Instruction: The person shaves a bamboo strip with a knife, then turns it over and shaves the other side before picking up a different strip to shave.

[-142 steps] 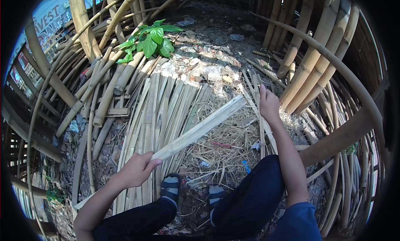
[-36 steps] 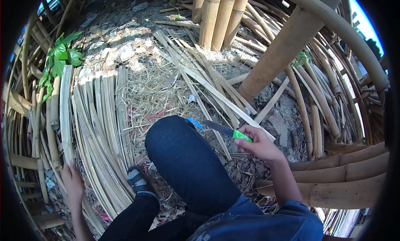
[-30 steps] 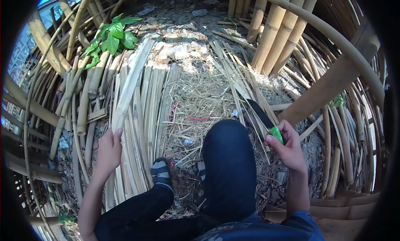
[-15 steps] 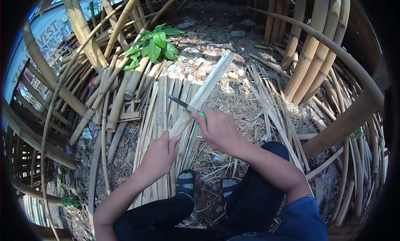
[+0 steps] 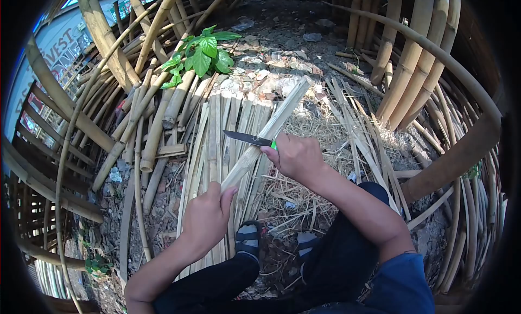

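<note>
My left hand (image 5: 206,219) is closed round the near end of a pale split bamboo strip (image 5: 282,112), which slants up and away to the right. A knife (image 5: 247,138) with a dark blade and a green handle is in my right hand (image 5: 297,158), fingers wrapped round the handle. The blade lies across the strip about halfway along and points left. Most of the handle is hidden inside my fist. Below the strip, many more split bamboo strips (image 5: 214,124) lie side by side on the ground, running away from my feet.
Thin shavings (image 5: 320,151) cover the ground to the right, beside another row of strips (image 5: 353,129). Thick bamboo poles (image 5: 415,59) stand at the right. Bamboo poles (image 5: 157,116) are piled at the left near a leafy plant (image 5: 201,56). My sandalled feet (image 5: 248,238) are close below.
The knife has moved slightly along the strip, and its blade has turned from slanting to nearly level. Both hands keep their grips. The whole view has shifted a little.
</note>
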A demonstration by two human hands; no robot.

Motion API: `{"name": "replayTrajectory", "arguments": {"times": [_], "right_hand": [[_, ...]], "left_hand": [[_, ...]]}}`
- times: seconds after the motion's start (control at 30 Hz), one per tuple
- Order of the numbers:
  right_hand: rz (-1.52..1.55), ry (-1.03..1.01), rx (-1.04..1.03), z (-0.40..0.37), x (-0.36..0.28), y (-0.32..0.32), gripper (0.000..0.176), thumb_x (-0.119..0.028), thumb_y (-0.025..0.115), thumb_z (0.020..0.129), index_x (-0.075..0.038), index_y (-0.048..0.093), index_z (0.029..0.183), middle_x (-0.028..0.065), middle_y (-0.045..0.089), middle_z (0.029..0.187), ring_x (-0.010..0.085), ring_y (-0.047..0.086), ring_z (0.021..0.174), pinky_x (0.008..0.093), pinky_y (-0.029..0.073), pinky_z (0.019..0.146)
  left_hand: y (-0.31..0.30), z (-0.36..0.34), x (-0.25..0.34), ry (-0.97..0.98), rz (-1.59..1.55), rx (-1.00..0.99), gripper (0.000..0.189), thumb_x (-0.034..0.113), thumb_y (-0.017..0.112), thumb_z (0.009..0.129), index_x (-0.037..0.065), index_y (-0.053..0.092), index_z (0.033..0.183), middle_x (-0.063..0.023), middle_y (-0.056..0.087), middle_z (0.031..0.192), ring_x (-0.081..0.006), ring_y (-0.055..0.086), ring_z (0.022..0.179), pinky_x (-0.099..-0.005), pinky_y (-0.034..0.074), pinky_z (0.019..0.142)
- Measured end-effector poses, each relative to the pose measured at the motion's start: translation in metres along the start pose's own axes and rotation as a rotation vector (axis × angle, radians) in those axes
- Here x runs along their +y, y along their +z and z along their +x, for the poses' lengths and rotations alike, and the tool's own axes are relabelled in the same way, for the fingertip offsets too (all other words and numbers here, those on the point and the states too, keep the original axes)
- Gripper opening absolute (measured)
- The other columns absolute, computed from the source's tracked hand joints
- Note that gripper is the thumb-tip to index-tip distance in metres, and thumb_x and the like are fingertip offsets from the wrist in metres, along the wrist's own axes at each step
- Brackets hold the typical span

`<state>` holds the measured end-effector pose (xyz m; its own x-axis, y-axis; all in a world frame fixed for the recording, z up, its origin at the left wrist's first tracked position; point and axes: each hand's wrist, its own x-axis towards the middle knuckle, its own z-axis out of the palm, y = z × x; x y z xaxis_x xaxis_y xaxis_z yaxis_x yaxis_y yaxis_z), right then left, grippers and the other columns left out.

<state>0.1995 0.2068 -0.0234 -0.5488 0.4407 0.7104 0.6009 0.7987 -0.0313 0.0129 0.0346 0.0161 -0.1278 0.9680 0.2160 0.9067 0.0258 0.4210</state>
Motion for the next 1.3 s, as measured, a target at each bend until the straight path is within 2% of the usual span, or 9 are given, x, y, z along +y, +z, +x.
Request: {"name": "replayTrajectory", "arguments": {"times": [0.57,0.7,0.9,1.03,1.1,1.13,1.17,1.23,1.3], "right_hand": [[-0.156,-0.060,0.018,-0.012,0.062,0.012,0.049,-0.048,0.053,0.099,-0.008,0.051,0.070,0.0071,0.052,0.053,0.0236,0.058,0.044,0.0367,0.044,0.039],[-0.148,-0.046,0.002,-0.021,0.079,0.015,0.054,-0.051,0.052,0.099,-0.008,0.051,0.067,0.0069,0.055,0.049,0.0219,0.057,0.039,0.0364,0.043,0.033],[-0.260,-0.004,-0.054,-0.026,0.104,0.027,0.056,-0.054,0.050,0.099,-0.009,0.053,0.066,0.0080,0.057,0.049,0.0228,0.058,0.039,0.0375,0.045,0.035],[-0.323,-0.030,-0.213,-0.015,0.126,0.014,0.057,-0.053,0.047,0.101,-0.008,0.054,0.066,0.0088,0.059,0.051,0.0262,0.061,0.043,0.0389,0.047,0.037],[-0.342,0.170,-0.133,-0.018,0.135,0.025,0.057,-0.051,0.045,0.102,-0.006,0.058,0.069,0.0109,0.062,0.055,0.0306,0.064,0.049,0.0401,0.050,0.043],[-0.360,0.485,-0.277,-0.019,0.163,0.021,0.057,-0.049,0.044,0.103,-0.003,0.063,0.074,0.0147,0.064,0.059,0.0348,0.066,0.054,0.0432,0.053,0.050],[-0.370,0.462,-0.216,-0.032,0.193,0.016,0.058,-0.048,0.043,0.103,-0.001,0.066,0.078,0.0175,0.065,0.061,0.0364,0.066,0.055,0.0472,0.052,0.052],[-0.380,0.636,-0.241,-0.034,0.197,-0.001,0.059,-0.049,0.041,0.104,0.001,0.062,0.081,0.0216,0.065,0.064,0.0409,0.066,0.060,0.0489,0.051,0.054],[-0.384,0.572,-0.196,-0.032,0.176,-0.008,0.055,-0.049,0.045,0.102,0.001,0.063,0.086,0.0187,0.064,0.061,0.0382,0.065,0.057,0.0477,0.050,0.052]], "left_hand": [[0.000,-0.007,-0.007,-0.053,0.018,-0.065,0.036,0.025,0.060,0.100,-0.002,0.048,0.081,-0.0242,0.054,0.055,-0.0451,0.059,0.053,-0.0503,0.042,0.047],[0.003,-0.014,-0.015,-0.053,0.038,-0.080,0.036,0.025,0.060,0.099,-0.003,0.048,0.081,-0.0249,0.054,0.056,-0.0462,0.058,0.054,-0.0512,0.042,0.049],[0.004,-0.022,-0.028,-0.051,0.070,-0.152,0.036,0.029,0.059,0.100,-0.002,0.049,0.085,-0.0262,0.057,0.056,-0.0482,0.060,0.055,-0.0536,0.046,0.048],[0.005,-0.023,-0.029,-0.065,0.042,-0.169,0.035,0.027,0.059,0.100,-0.002,0.050,0.083,-0.0272,0.056,0.056,-0.0489,0.060,0.056,-0.0542,0.046,0.049],[0.001,-0.027,-0.029,-0.095,0.034,-0.170,0.035,0.026,0.059,0.100,-0.003,0.050,0.082,-0.0275,0.056,0.057,-0.0490,0.060,0.056,-0.0542,0.046,0.050],[-0.003,-0.029,-0.032,-0.124,0.035,-0.166,0.035,0.024,0.059,0.099,-0.003,0.050,0.081,-0.0278,0.056,0.057,-0.0490,0.060,0.057,-0.0541,0.046,0.050],[-0.008,-0.031,-0.039,-0.121,0.050,-0.165,0.035,0.024,0.059,0.099,-0.003,0.050,0.081,-0.0278,0.056,0.057,-0.0490,0.060,0.057,-0.0541,0.046,0.050],[-0.008,-0.030,-0.052,-0.186,0.040,-0.083,0.034,0.022,0.059,0.099,-0.004,0.051,0.079,-0.0278,0.056,0.057,-0.0488,0.059,0.057,-0.0536,0.045,0.051],[-0.003,-0.027,-0.057,-0.184,0.018,-0.065,0.033,0.020,0.059,0.099,-0.005,0.051,0.078,-0.0278,0.056,0.057,-0.0490,0.059,0.056,-0.0536,0.045,0.052]]}}
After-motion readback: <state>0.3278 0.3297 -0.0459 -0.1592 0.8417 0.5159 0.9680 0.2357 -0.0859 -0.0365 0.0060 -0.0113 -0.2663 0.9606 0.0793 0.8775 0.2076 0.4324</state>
